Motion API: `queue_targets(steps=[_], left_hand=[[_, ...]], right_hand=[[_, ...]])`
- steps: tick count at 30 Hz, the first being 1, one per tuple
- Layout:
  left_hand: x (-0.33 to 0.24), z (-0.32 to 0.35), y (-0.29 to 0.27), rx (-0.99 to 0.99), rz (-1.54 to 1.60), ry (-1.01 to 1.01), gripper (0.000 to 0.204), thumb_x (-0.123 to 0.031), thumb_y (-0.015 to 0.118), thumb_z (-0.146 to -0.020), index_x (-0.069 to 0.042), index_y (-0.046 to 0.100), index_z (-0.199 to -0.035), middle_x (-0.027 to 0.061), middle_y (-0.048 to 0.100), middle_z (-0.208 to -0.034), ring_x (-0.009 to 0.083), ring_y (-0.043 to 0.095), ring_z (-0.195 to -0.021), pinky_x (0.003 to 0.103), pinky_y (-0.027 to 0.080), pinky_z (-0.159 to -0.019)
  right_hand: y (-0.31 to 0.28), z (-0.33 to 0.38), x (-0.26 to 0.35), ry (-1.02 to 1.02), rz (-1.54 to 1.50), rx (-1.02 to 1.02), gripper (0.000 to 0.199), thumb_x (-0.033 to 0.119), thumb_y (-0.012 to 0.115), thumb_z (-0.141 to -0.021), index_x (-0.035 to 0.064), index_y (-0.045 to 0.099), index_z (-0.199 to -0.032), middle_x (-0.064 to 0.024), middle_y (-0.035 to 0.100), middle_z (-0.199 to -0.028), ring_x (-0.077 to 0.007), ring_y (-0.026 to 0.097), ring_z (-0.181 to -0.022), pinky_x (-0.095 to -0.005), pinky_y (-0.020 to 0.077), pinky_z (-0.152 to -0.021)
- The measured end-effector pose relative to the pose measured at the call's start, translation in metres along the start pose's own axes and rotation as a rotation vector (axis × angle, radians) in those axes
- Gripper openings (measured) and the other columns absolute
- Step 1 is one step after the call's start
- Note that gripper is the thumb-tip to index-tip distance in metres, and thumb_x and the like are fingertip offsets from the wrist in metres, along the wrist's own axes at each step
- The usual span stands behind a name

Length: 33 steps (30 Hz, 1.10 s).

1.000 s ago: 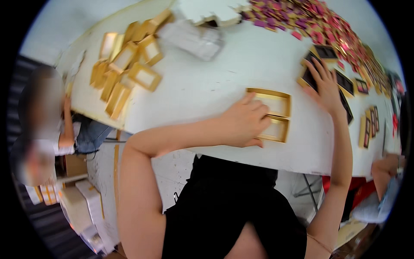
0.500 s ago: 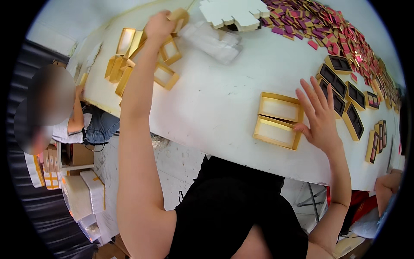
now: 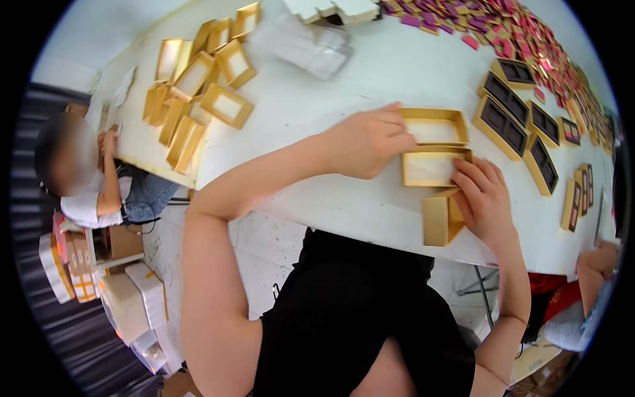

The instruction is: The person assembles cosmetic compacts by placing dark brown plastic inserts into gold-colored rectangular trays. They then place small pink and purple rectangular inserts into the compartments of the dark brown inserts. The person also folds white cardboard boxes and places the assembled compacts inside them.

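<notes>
Two open gold box trays lie side by side on the white table (image 3: pixel 317 112), a far one (image 3: pixel 433 126) and a near one (image 3: pixel 433 169). My left hand (image 3: pixel 367 142) is curled against their left ends, its fingertips on the near tray's left wall. A third gold box (image 3: pixel 438 220) stands tilted on its side by the table's front edge. My right hand (image 3: pixel 486 198) holds it, with its fingers reaching onto the near tray's right corner.
A heap of empty gold boxes (image 3: pixel 198 86) lies at the far left, with clear plastic trays (image 3: pixel 301 43) behind. Gold boxes with black inserts (image 3: pixel 516 112) and pink packets (image 3: pixel 529 33) fill the right. A person (image 3: pixel 79 172) sits left among cartons (image 3: pixel 99 278).
My left arm came back from the far pile of gold boxes to the two trays. A third gold box now stands at the front edge, and my right hand has closed on it.
</notes>
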<state>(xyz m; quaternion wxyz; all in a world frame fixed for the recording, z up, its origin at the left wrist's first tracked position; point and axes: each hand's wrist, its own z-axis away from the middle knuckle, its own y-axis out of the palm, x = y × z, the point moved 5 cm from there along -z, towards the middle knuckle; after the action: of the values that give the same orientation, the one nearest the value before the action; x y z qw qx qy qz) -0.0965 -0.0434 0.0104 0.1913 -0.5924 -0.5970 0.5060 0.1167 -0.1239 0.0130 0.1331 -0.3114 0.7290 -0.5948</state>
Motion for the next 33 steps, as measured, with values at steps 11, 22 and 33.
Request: queue_targets(steps=[11, 22, 33], left_hand=[[0.163, 0.110, -0.190, -0.133, -0.999, -1.266, 0.035, -0.032, 0.057, -0.094, -0.010, 0.062, -0.120, 0.0137, 0.073, -0.093, 0.0320, 0.071, -0.082, 0.045, 0.056, -0.067], [0.255, 0.139, -0.203, -0.220, -0.439, -1.665, 0.041, -0.040, 0.057, -0.094, -0.003, 0.074, -0.091, 0.0051, 0.073, -0.070, 0.0192, 0.069, -0.057, 0.037, 0.057, -0.064], [0.195, 0.091, -0.270, -0.622, -0.429, -1.127, 0.036, -0.034, 0.062, -0.096, 0.000, 0.074, -0.101, 0.0075, 0.073, -0.078, 0.0162, 0.068, -0.066, 0.033, 0.054, -0.065]], right_hand=[[-0.033, -0.003, 0.025, 0.111, 0.081, 0.024, 0.045, 0.002, 0.076, -0.072, 0.0021, 0.062, -0.114, -0.0117, 0.060, -0.130, -0.0258, 0.061, -0.095, -0.0354, 0.0522, -0.077], [-0.039, -0.007, 0.033, 0.052, 0.027, -0.150, 0.041, 0.001, 0.075, -0.070, 0.0006, 0.064, -0.109, -0.0140, 0.063, -0.123, -0.0286, 0.063, -0.091, -0.0380, 0.0532, -0.073], [-0.035, 0.006, 0.020, 0.126, 0.079, -0.140, 0.043, 0.004, 0.076, -0.068, 0.0030, 0.065, -0.109, -0.0120, 0.063, -0.125, -0.0283, 0.063, -0.097, -0.0366, 0.0537, -0.073]])
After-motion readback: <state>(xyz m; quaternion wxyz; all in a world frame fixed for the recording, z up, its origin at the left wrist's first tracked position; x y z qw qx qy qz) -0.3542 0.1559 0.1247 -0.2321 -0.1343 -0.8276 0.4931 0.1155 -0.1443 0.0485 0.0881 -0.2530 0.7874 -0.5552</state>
